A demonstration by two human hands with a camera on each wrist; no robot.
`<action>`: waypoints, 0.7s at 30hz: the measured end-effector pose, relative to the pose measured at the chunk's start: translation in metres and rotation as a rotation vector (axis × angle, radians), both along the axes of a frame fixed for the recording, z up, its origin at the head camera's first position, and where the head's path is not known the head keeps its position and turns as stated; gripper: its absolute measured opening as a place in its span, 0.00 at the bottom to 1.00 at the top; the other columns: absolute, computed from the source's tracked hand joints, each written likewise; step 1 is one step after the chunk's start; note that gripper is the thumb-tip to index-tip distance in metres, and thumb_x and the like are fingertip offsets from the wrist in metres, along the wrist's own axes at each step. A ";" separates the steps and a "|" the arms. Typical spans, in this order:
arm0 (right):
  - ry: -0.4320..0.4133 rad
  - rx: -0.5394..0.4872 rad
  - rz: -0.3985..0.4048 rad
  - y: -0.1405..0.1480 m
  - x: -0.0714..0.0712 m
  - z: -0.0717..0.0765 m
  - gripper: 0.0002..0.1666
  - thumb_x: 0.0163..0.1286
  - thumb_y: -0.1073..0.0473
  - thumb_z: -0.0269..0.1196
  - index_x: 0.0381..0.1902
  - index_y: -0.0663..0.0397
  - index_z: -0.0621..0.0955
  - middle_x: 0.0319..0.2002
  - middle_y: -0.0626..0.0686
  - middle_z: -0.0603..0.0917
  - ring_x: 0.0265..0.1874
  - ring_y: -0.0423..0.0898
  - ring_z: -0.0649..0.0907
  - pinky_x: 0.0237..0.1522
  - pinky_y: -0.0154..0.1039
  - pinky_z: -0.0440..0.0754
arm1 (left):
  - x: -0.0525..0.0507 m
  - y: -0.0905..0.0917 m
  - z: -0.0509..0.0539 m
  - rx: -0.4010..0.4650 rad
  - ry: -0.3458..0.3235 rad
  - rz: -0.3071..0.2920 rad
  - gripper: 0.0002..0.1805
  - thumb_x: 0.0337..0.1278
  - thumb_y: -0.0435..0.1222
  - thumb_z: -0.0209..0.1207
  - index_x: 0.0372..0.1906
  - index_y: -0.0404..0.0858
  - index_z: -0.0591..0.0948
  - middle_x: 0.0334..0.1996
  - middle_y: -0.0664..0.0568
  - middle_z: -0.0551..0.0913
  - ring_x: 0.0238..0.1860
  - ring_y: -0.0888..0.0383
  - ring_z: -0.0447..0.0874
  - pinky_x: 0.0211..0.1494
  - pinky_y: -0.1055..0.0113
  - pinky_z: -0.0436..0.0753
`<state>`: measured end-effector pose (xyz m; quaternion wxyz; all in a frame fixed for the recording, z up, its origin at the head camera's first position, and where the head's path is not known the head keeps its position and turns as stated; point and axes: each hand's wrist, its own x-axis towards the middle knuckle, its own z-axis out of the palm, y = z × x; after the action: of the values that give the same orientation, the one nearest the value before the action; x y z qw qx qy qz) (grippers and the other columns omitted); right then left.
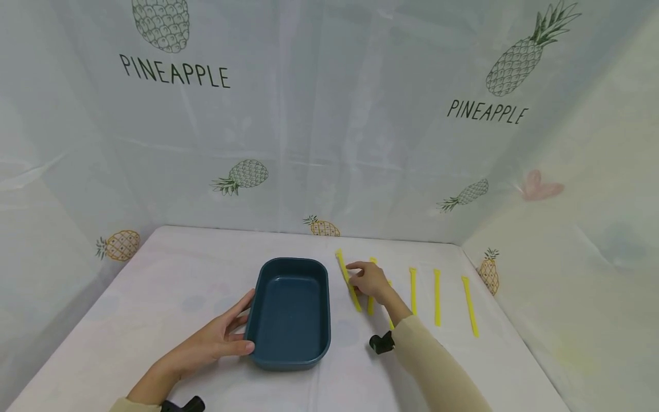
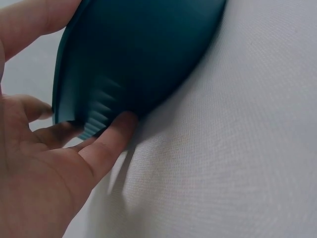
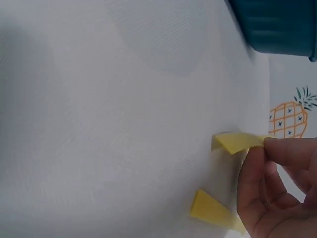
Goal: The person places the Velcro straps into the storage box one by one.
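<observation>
A dark blue-green rectangular container (image 1: 290,312) stands on the table, its inside bare. My left hand (image 1: 213,340) rests against its left side, thumb by the near corner and fingers spread along the outer wall. In the left wrist view, the fingertips (image 2: 124,121) touch that wall close to the cloth. To the right of the container, my right hand (image 1: 370,280) pinches a flat yellow strip (image 3: 240,143) between thumb and forefinger. It is the leftmost strip, and its near end is bent in the right wrist view. Another yellow strip (image 3: 213,208) lies beside that hand.
Several more yellow strips (image 1: 437,297) lie roughly in a row to the right, with one partly behind the right forearm. White cloth covers the table (image 1: 206,263). Pineapple-printed sheets (image 1: 329,114) hang around its back and sides.
</observation>
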<state>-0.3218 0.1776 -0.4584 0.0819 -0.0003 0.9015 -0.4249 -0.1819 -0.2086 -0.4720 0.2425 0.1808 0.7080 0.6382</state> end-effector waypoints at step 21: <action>-0.069 -0.399 0.138 -0.025 0.023 0.055 0.30 0.76 0.67 0.65 0.74 0.52 0.78 0.42 0.57 0.84 0.36 0.48 0.84 0.44 0.37 0.90 | -0.003 0.000 -0.007 -0.003 -0.021 0.013 0.56 0.73 0.39 0.66 0.88 0.59 0.38 0.88 0.45 0.36 0.79 0.33 0.63 0.69 0.61 0.82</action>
<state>-0.2990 0.1523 -0.4030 0.1397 -0.0636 0.7940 -0.5882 -0.1851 -0.2083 -0.4790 0.2462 0.1691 0.7075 0.6405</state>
